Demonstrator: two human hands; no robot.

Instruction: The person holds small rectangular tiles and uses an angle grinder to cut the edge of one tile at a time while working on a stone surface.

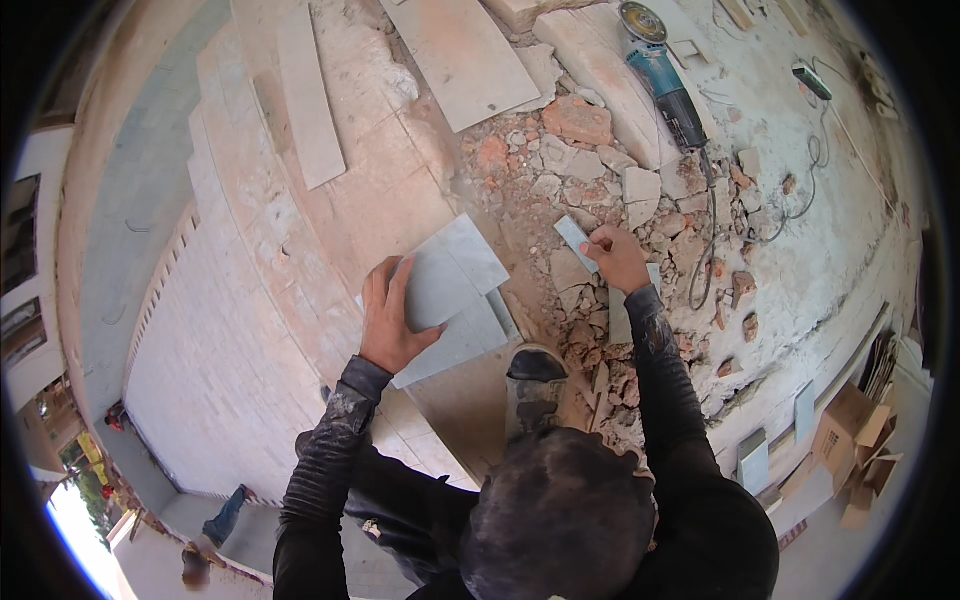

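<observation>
Pressing my left hand flat, fingers spread, on grey tile pieces just left of centre, my right hand pinching a narrow grey tile strip, brick rubble at twelve o'clock, blue angle grinder at one o'clock, my boot at six o'clock.

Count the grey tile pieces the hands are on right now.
3, maybe more hidden: two overlapping grey tiles, the upper tile and lower tile, under the left hand, and a small strip pinched in the right hand over the rubble.
</observation>
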